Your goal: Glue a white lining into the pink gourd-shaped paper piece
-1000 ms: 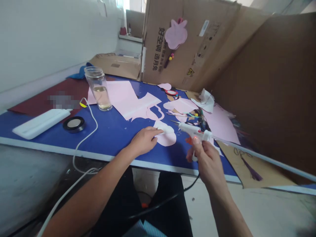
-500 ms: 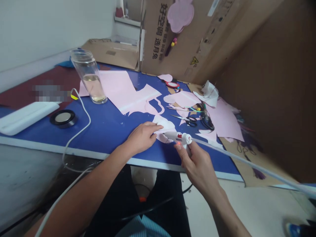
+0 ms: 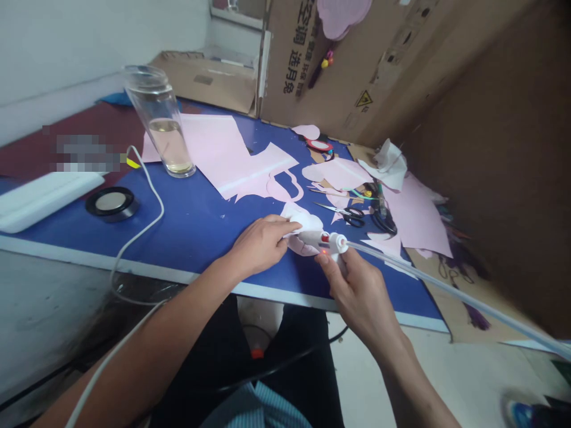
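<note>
My right hand (image 3: 350,276) is wrapped round a white hot glue gun (image 3: 336,242) with a small red light glowing on it. A long clear glue stick (image 3: 428,280) runs out of its back end toward the right edge. The gun's nozzle points left, at the layered pale pink paper cutout (image 3: 304,223) near the table's front. My left hand (image 3: 266,242) pinches the left side of this cutout, its fingers on the upper layer. The nozzle tip is hidden against the paper, so I cannot tell whether it touches.
Black-handled scissors (image 3: 352,215) lie just beyond the cutout among pink scraps. A glass bottle (image 3: 172,145) with pale liquid stands behind left, near a tape roll (image 3: 111,203) and a white cable (image 3: 157,193). A large cardboard sheet (image 3: 307,77) rises at the back.
The glue gun's nozzle has come in closer over the cutout, and the upper paper layer sits a little more raised. The whole view has shifted slightly.
</note>
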`<action>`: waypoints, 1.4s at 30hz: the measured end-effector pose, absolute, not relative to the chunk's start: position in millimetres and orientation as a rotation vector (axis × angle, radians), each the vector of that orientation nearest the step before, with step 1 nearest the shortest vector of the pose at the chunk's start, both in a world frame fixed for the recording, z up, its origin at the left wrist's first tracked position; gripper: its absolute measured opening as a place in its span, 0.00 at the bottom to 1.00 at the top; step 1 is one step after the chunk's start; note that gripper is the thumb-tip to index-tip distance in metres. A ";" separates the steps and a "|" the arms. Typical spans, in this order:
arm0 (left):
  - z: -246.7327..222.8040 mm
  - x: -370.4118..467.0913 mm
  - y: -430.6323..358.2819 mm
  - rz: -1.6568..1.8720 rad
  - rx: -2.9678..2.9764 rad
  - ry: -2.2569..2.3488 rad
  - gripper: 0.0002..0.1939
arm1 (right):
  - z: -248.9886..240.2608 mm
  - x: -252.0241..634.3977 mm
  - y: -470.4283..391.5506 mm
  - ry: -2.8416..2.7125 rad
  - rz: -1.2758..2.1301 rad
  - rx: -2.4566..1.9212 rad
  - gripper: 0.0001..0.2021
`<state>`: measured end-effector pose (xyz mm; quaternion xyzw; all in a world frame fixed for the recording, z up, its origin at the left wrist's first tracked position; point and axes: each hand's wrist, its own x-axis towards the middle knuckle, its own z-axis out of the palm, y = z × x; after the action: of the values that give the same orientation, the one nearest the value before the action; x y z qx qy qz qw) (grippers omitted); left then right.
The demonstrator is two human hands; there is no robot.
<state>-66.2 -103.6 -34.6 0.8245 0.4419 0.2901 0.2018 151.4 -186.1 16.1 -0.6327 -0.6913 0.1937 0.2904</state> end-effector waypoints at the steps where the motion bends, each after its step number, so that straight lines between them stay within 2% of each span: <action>1: -34.5 -66.1 -103.6 0.810 2.299 1.236 0.27 | 16.1 151.0 -185.6 -1.846 0.510 -1.685 0.18; 29: -35.8 -66.4 -103.0 0.790 2.321 1.269 0.28 | 13.6 168.1 -204.5 -1.843 0.448 -1.693 0.21; 42: -35.0 -67.9 -101.9 0.788 2.327 1.268 0.28 | 13.3 179.9 -186.2 -1.785 0.385 -1.802 0.19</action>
<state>-67.9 -101.9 -35.0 0.8269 0.4504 0.2799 0.1872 179.9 -186.2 13.3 -0.6734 -0.6672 0.1439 0.2841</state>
